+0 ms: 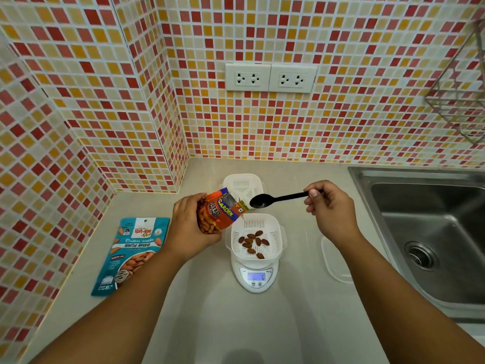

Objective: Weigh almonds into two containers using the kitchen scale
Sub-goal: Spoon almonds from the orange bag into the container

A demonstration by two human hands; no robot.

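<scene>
Scale (pixel 256 277) below spoon-holding right hand (pixel 331 208) (almonds (pixel 253 243) aboard)

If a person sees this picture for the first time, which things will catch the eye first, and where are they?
First, the wall of small red, orange and cream mosaic tiles fills the upper half. At the centre, the left hand tilts an open orange almond packet over a white slotted plastic container holding a few brown almonds on a white kitchen scale. The right hand holds a black plastic spoon just above.
</scene>
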